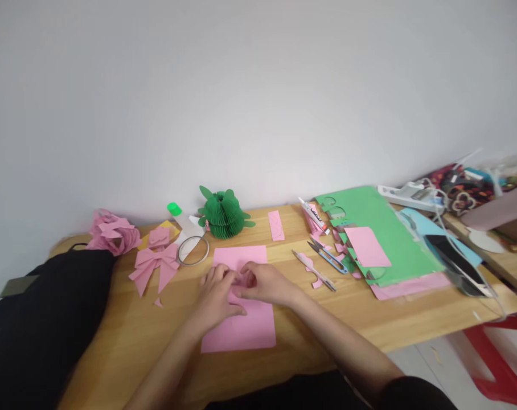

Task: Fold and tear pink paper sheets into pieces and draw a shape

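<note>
A pink paper sheet lies flat on the wooden table, and both hands work above its middle. My right hand is closed, its thumb and fingers pinching a small pink paper piece that the fingers largely cover. Against the same piece, my left hand has its fingers bent and pressed, while its thumb points out to the right over the sheet. The shape of the piece is hard to make out. Just behind the sheet stands a green honeycomb paper ball with leaf-shaped bits around it.
Left on the table are a pink paper bow, tape roll, glue stick and black bag. To the right lie a pen, thread snips, glue tube, paper scraps and green sheet.
</note>
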Tool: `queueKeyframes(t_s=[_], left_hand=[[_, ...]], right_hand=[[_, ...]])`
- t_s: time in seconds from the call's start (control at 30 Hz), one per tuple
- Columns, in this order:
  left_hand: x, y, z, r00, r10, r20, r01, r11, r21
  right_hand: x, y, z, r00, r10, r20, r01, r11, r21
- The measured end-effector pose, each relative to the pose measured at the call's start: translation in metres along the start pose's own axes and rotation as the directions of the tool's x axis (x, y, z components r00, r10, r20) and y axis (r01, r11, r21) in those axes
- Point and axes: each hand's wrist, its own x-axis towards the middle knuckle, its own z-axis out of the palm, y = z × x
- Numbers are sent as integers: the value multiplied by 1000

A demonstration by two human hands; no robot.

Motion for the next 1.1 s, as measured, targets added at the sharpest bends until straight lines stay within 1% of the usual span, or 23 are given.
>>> queueKeyframes(t_s=[0.07,0.13,0.23,0.3,0.33,0.4,0.43,0.47,0.5,0.53,0.57,0.6,0.63,0.67,0.73,0.8,0.83,0.87,0.9,0.97,1.03,1.07,1.1], left_hand=[[-2,3,-1,1000,13,-17,-13,1000,13],[-6,5,0,999,26,-42,-25,999,26],[-14,5,8,991,74,-110,-69,997,42],[-21,0,14,973,97,-208,-90,995,41],[-24,-4,17,961,81,-265,-76,997,30],[-30,-14,19,944,23,-330,-22,1000,7],[-33,-19,17,947,11,-320,-7,1000,12],[-35,-24,16,961,22,-275,-13,999,37],[-37,-29,13,976,59,-212,-43,996,79],[-39,-33,11,984,104,-142,-86,989,124],[-40,-37,10,986,144,-80,-129,978,166],[-41,-40,9,984,176,-30,-167,965,200],[-41,-42,10,981,196,5,-192,955,226],[-41,-44,11,978,206,22,-205,948,243],[-41,-46,15,977,211,28,-211,943,257],[-40,-44,17,979,203,28,-204,947,247],[-40,-43,17,980,194,34,-197,951,238],[-40,-41,16,982,182,49,-189,955,227],[-40,-39,15,984,168,66,-179,959,219],[-39,-37,12,985,146,87,-161,964,212],[-39,-37,11,987,144,78,-157,965,210],[-39,-37,12,987,147,65,-158,965,208],[-38,-38,13,987,151,51,-158,966,203]], right_hand=[[-5,9,5,992,90,-89,-69,974,214],[-12,14,12,976,143,-161,-91,952,292],[-24,16,26,970,54,-236,1,974,227],[-35,19,25,961,-35,-274,95,974,207],[-42,24,18,960,-59,-274,126,964,234],[-60,39,-13,970,-30,-243,118,926,359],[-71,49,-36,970,21,-242,80,913,401],[-82,62,-62,957,105,-271,13,916,400],[-93,75,-89,909,219,-354,-79,926,369],[-103,89,-116,822,329,-466,-179,925,336],[-111,102,-140,766,374,-522,-228,918,323],[-117,113,-159,724,401,-561,-263,912,314],[-120,122,-174,685,425,-591,-301,905,302],[-121,129,-184,650,443,-618,-340,896,285],[-118,134,-190,570,454,-685,-417,878,235],[-112,130,-183,506,415,-756,-462,871,169],[-109,125,-175,496,382,-780,-465,875,133],[-106,117,-166,508,347,-789,-454,886,97],[-103,108,-154,541,316,-779,-433,899,65],[-95,88,-124,663,259,-702,-352,936,13],[-85,67,-89,792,206,-575,-254,967,-3],[-79,59,-71,876,156,-456,-153,987,43],[-73,52,-54,928,113,-356,-82,991,101]])
